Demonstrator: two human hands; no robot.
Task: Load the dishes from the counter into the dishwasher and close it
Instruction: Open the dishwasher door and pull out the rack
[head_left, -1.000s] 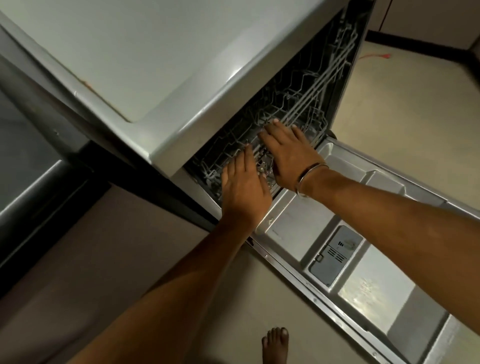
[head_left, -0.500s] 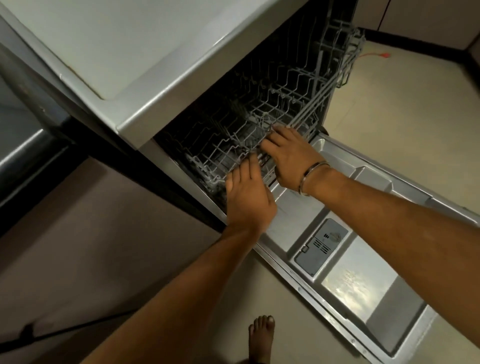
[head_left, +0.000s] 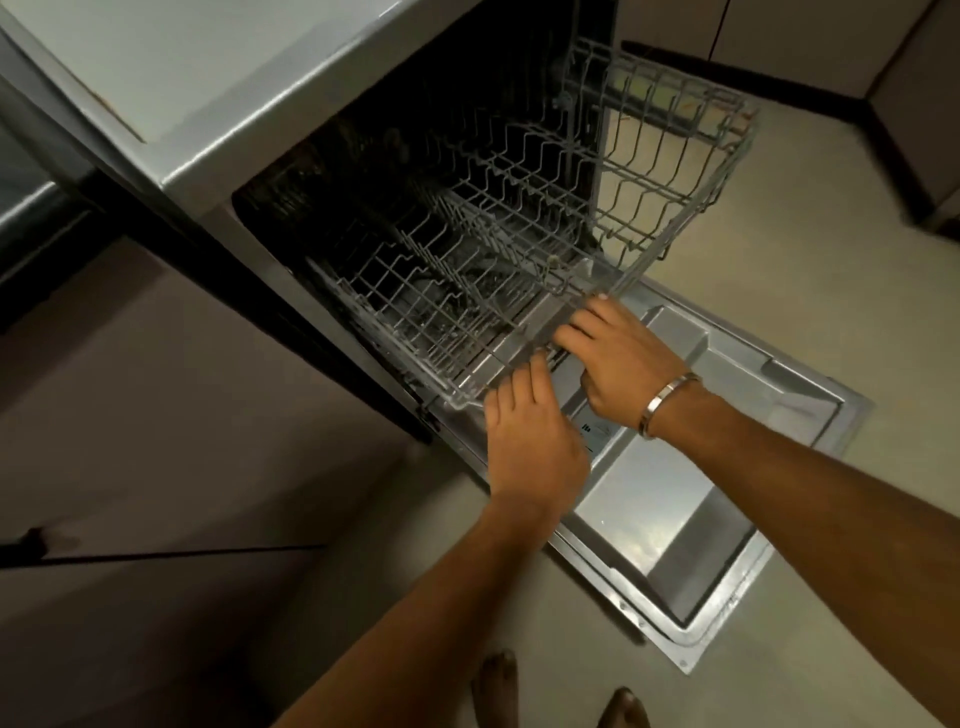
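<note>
Head view, two hands (left (head_left: 535, 447), right (head_left: 621, 358)) each grip one wire rack (head_left: 519, 218) front rail.

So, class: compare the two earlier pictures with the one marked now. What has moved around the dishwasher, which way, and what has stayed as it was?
The wire rack has slid out of the dishwasher toward the person, over the open door. The left hand and right hand came back with it, both gripping its front rail throughout. The door stayed flat and open, the rack held no dishes at any point, and the bracelet stayed on the right wrist.
</note>
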